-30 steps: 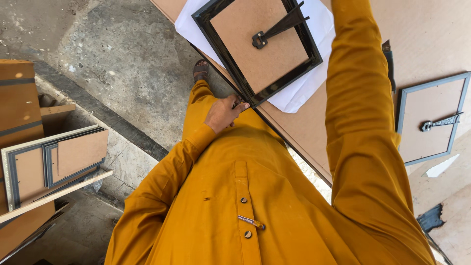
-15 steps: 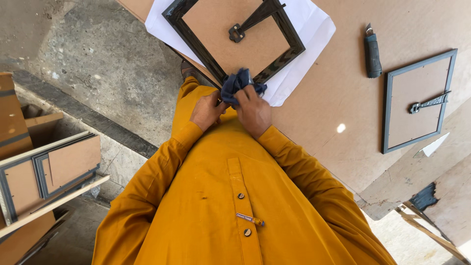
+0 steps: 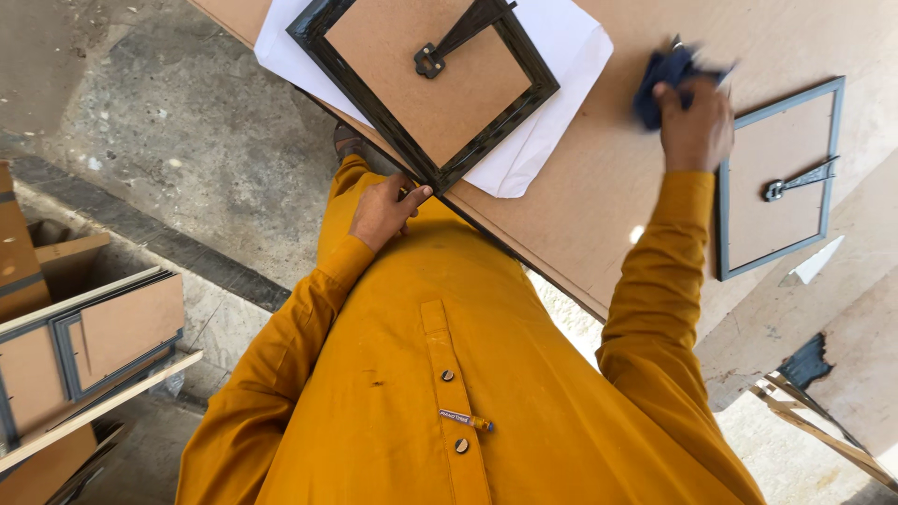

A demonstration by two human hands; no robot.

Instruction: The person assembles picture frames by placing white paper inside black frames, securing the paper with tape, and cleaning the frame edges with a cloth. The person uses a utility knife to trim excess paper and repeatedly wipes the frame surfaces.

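Observation:
A dark picture frame [image 3: 432,82] lies face down on white paper [image 3: 552,112] on the brown board table [image 3: 599,206], its stand arm showing on the back. My left hand [image 3: 383,210] rests at the table's near edge, a fingertip touching the frame's corner. Stretched out over the table, my right hand [image 3: 694,126] grips a dark blue cloth [image 3: 662,82]. The cloth sits between the dark frame and a smaller grey frame [image 3: 778,178], which also lies face down at the right.
Stacked frames and brown boards [image 3: 84,346] lean at the lower left on the concrete floor [image 3: 187,140]. Wooden strips [image 3: 814,421] and a white scrap [image 3: 812,264] lie at the lower right. My orange shirt [image 3: 440,393] fills the bottom of the view.
Both hands held the blue cloth at my waist half a second ago. My right hand has carried it out over the table toward the grey frame; my left hand dropped to the dark frame's corner.

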